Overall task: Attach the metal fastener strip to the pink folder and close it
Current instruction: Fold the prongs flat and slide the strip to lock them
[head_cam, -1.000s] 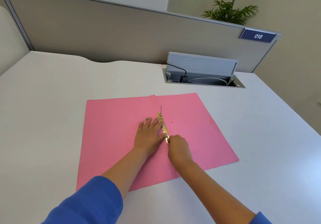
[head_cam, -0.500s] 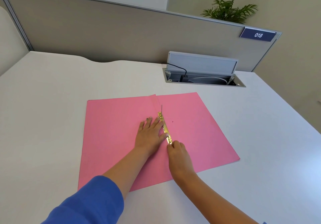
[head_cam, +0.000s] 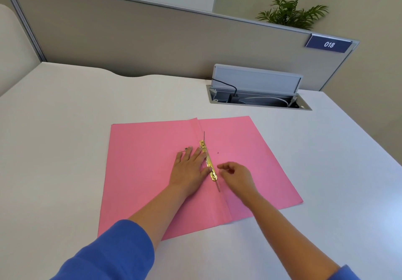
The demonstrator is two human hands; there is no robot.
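Fastener strip (head_cam: 208, 160) beside flat left hand (head_cam: 191, 167)

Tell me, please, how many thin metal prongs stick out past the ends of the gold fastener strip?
2: the far prong extends beyond the gold fastener strip toward the partition; the near prong extends toward the person, beside the right hand.

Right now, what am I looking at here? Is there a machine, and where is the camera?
No machine: a person works with bare hands, filmed by a camera worn on the head, looking down. On the white desk lies an open pink folder. A gold metal fastener strip lies along its fold. The left hand presses flat on the folder, its fingers touching the strip. The right hand hovers just beside the strip, fingers loosely curled, holding nothing. Behind are a cable box and a plant.
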